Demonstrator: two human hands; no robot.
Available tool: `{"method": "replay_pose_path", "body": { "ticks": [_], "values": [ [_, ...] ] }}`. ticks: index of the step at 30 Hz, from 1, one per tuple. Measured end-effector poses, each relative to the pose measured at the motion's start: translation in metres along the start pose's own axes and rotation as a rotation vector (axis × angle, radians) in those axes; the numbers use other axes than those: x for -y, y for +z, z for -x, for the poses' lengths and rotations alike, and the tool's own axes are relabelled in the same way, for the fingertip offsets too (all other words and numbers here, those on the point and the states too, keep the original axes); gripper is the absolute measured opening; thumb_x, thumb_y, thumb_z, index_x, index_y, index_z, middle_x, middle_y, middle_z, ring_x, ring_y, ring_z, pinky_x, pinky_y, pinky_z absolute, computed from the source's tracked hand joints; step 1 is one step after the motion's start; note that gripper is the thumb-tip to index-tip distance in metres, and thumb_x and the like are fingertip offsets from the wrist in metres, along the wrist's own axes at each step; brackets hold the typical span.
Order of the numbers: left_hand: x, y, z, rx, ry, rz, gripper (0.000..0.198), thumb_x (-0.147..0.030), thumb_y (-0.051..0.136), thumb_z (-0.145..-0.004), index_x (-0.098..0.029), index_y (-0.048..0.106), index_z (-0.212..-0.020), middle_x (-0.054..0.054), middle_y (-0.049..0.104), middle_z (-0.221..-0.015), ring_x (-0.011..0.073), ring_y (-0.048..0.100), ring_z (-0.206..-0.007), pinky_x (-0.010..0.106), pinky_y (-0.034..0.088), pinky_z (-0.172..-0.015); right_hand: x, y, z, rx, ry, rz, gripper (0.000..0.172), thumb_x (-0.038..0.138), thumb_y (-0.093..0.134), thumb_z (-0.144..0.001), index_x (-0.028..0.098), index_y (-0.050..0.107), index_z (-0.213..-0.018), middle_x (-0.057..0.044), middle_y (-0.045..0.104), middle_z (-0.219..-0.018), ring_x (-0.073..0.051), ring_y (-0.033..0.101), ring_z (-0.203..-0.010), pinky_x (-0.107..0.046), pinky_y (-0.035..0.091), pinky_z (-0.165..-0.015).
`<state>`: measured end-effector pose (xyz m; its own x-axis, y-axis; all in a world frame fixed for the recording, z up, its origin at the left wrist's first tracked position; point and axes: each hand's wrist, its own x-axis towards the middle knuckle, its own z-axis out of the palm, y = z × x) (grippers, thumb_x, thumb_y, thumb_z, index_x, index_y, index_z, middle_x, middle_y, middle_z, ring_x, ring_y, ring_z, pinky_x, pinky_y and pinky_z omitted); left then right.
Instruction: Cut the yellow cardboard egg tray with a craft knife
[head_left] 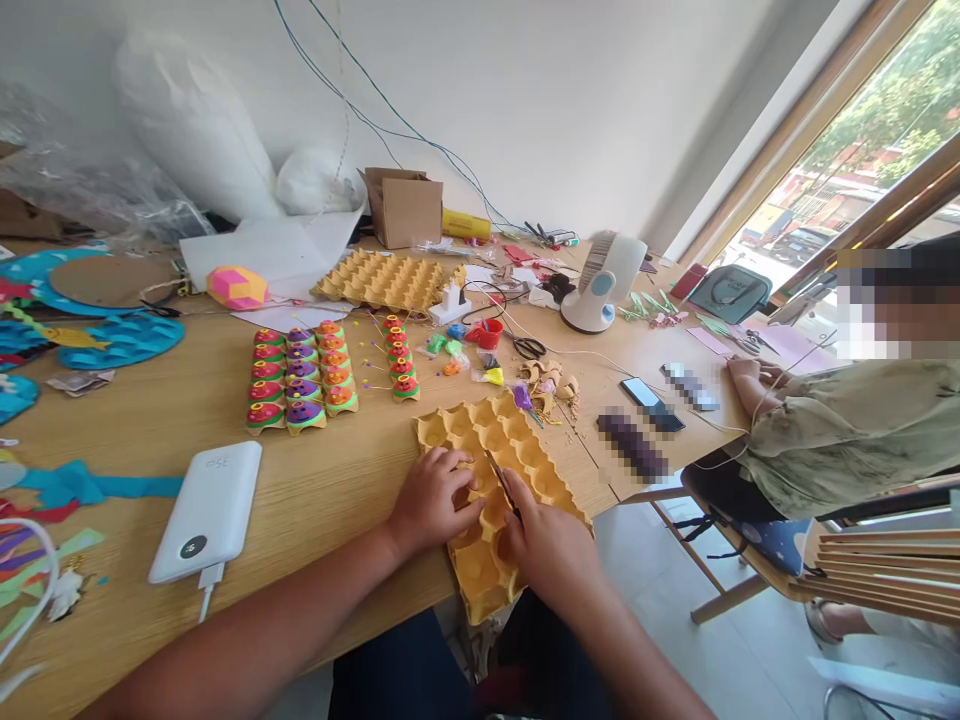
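A yellow egg tray (pixel 517 455) lies at the near edge of the wooden table (pixel 330 480), partly overhanging it. My left hand (pixel 431 500) presses down on the tray's left side with fingers bent over the cups. My right hand (pixel 544 545) is closed around a thin blade-like cutter (pixel 501 480) whose tip sits in the tray between the cups. The tray's near end looks cut and bent downward.
A white power bank (pixel 210 510) with a cable lies left of my arm. Painted egg-cup pieces (pixel 300 375) stand in rows further back, with another egg tray (pixel 386 278), a cardboard box (pixel 405 208), a fan (pixel 604 282), scissors (pixel 529 347) and phones (pixel 651 404). Another person sits at the right (pixel 840 430).
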<state>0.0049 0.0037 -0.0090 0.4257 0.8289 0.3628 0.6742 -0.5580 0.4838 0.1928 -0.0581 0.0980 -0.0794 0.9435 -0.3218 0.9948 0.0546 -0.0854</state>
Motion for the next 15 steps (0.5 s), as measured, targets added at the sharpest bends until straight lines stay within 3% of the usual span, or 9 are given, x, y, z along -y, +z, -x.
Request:
{"method": "replay_pose_path", "body": {
  "ticks": [15],
  "values": [
    [-0.0014,-0.0034,-0.0003,0.009,0.005,-0.039,0.018,-0.041,0.071,-0.085,-0.023,0.072,-0.086,0.007,0.069,-0.122,0.0296,0.058,-0.110,0.049,0.049,-0.097,0.0001,0.0018,0.0059,0.009,0.006,0.057,0.063,0.032,0.041,-0.106,0.034,0.024,-0.167,-0.005,0.081,-0.104,-0.024,0.077,-0.093,-0.026,0.043,-0.062]
  ]
}}
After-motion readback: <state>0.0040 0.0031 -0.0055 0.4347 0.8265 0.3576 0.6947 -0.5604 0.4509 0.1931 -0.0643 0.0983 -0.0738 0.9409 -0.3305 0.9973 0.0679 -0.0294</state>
